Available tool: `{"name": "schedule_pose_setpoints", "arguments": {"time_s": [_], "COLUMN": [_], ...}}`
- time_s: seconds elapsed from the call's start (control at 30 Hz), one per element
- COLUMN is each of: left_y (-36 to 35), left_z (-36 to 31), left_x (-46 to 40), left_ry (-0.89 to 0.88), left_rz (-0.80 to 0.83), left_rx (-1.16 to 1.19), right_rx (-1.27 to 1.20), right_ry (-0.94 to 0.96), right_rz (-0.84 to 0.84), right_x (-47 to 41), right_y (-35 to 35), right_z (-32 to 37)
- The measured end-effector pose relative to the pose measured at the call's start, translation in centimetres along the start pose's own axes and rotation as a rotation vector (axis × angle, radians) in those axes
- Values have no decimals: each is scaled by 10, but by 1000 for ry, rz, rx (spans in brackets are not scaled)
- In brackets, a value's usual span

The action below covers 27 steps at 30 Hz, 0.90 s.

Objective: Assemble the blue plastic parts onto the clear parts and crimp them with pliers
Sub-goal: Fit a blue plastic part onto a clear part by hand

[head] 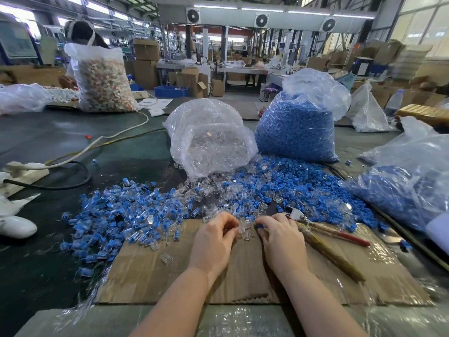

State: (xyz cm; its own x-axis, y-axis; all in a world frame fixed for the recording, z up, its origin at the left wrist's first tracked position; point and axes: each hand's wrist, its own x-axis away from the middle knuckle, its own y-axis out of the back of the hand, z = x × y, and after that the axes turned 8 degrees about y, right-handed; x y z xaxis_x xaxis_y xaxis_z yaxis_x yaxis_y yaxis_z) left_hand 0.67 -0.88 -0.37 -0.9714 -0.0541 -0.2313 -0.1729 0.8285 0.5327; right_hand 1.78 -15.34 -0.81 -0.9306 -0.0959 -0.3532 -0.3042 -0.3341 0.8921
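Your right hand (pixel 274 229) pinches a small blue plastic part (pixel 260 226) between thumb and curled fingers, low over the far edge of the cardboard sheet (pixel 243 271). Your left hand (pixel 215 233) is curled just beside it, fingertips drawn together as if on a clear part; the item is too small and transparent to confirm, so the contents of that grip cannot be told. A few loose clear parts (pixel 245 226) lie between the two hands on the cardboard. The pliers (pixel 323 235) lie on the sheet immediately right of your right hand, head toward the piles, one handle red and one wrapped in brownish tape, not held. Beyond your hands, mixed clear and blue pieces are strewn across the dark table (pixel 48 276): a heap of blue-and-clear pieces (pixel 116 215) to the left, a heap of blue parts (pixel 303 183) to the right. Behind these stand an open bag of clear parts (pixel 211 139) and, touching its right side, a fuller bag of blue parts (pixel 296 127). Another bag of blue parts (pixel 408 188) lies at the right edge. A white power strip (pixel 24 171) with cables sits far left. A second person (pixel 82 37) sits behind a bag of mixed pieces (pixel 102 79) across the table.
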Motion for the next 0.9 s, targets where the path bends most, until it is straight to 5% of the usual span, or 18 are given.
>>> {"name": "schedule_pose_setpoints", "arguments": {"time_s": [0.4, 0.9], "left_y": [0, -2], "left_z": [0, 6], "left_x": [0, -3], "left_ry": [22, 31], "left_rz": [16, -5], "left_rx": [9, -3], "right_rx": [-291, -408], "right_ry": [38, 152], "right_rz": [-183, -172], "right_x": [11, 17], "right_y": [6, 12], "right_z": [-1, 6]}}
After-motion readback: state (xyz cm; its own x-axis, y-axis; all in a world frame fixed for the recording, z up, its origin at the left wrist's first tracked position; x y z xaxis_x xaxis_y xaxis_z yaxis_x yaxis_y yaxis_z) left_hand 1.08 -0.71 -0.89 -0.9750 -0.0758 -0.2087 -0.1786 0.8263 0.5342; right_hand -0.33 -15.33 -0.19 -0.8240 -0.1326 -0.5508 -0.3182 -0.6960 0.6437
